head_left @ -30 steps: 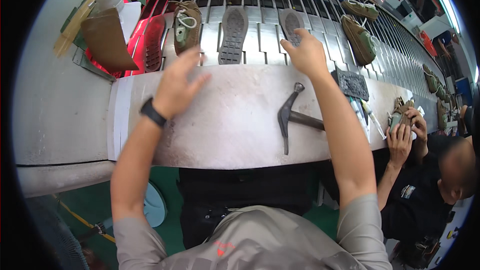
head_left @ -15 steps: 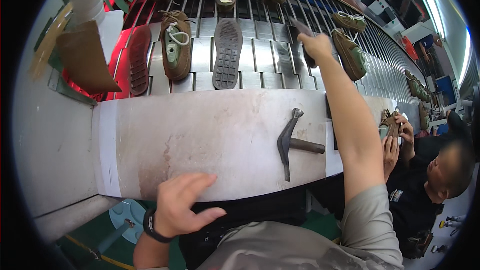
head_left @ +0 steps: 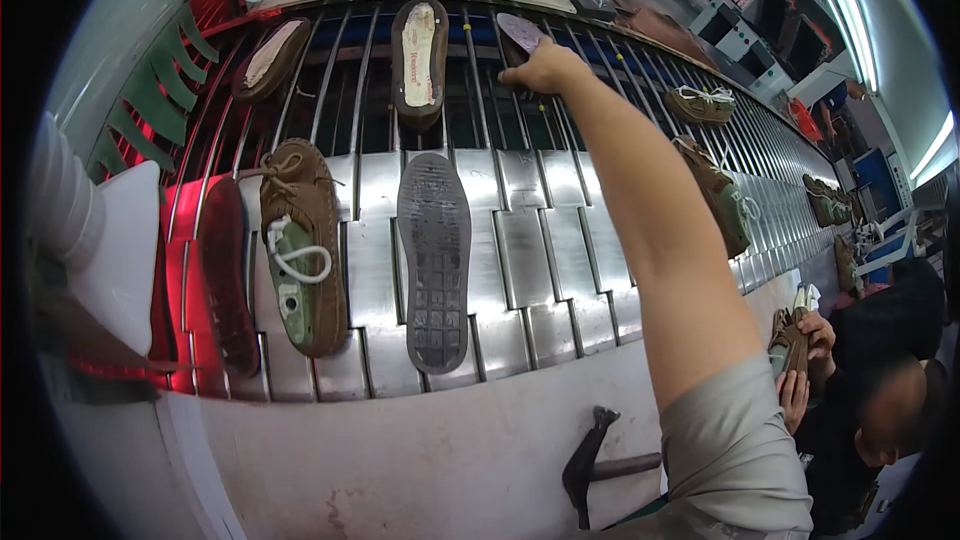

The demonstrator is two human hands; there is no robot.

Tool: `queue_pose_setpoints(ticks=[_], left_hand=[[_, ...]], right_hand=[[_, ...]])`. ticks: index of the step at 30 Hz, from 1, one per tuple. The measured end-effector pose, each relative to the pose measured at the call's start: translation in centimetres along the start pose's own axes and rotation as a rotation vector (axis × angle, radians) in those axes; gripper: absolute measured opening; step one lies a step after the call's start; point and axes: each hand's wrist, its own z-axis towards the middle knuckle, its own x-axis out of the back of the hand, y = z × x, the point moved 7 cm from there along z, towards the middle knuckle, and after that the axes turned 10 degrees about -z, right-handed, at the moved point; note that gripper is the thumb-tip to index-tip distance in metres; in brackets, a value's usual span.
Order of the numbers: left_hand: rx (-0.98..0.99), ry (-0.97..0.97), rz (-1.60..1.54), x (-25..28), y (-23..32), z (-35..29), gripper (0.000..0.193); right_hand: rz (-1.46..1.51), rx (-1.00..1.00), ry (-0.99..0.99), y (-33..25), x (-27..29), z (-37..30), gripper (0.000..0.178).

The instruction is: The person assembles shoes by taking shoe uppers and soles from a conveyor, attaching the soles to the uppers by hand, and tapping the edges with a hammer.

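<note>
At the far side of the conveyor, my right hand [head_left: 550,67] is closed on a grey shoe sole [head_left: 520,32]. My fingers cover part of it, and what lies under the hand is mostly hidden. Left of it lies a brown shoe bottom [head_left: 418,105] with a pale, uncovered middle, and farther left is a similar shoe bottom [head_left: 272,58]. On the metal slats nearer me rest a grey treaded sole [head_left: 437,260], a brown lace-up shoe [head_left: 305,250] with a green tongue and white lace, and a dark sole [head_left: 228,275] under red light. My left hand is out of view.
A hammer [head_left: 590,465] lies on the pale worktable [head_left: 400,460] before me. More brown shoes [head_left: 715,195] sit to the right on the conveyor. At the right, a co-worker's hands [head_left: 795,395] hold another shoe. A white hose and hood [head_left: 115,260] stand at the left.
My view has shifted forward over the conveyor. My right hand has reached farther away with the sole, to where a third pale-bottomed shoe lay. My left hand, open before, has left the view.
</note>
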Motion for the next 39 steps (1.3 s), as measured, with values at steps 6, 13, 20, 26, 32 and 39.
queue_pose_setpoints(ticks=[6, 13, 20, 26, 32, 39], left_hand=[[0.000, -0.031, -0.025, 0.5, 0.0, -0.2, 0.020], [-0.077, 0.070, -0.015, 0.8, 0.1, -1.3, 0.016], [-0.029, 0.152, -0.074, 1.3, -1.1, -3.2, 0.053], [-0.361, 0.244, 0.243, 1.7, 4.6, -2.8, 0.089], [-0.484, 0.184, 0.289, 3.2, 4.6, -5.2, 0.088], [-0.422, -0.422, 0.450, 1.7, 8.2, -2.3, 0.075]], right_hand=[[0.015, -0.135, 0.129, -1.1, -1.2, -5.0, 0.100], [0.216, -0.137, 0.085, 2.6, 6.5, -17.7, 0.088], [1.414, 0.099, -0.144, -0.6, 9.2, -40.9, 0.062], [1.614, 0.220, -0.700, -3.5, 0.7, -63.2, 0.063], [1.657, 0.324, -0.625, -3.5, -4.3, -65.1, 0.031], [1.499, 0.216, -0.259, 2.8, -5.8, -59.6, 0.021]])
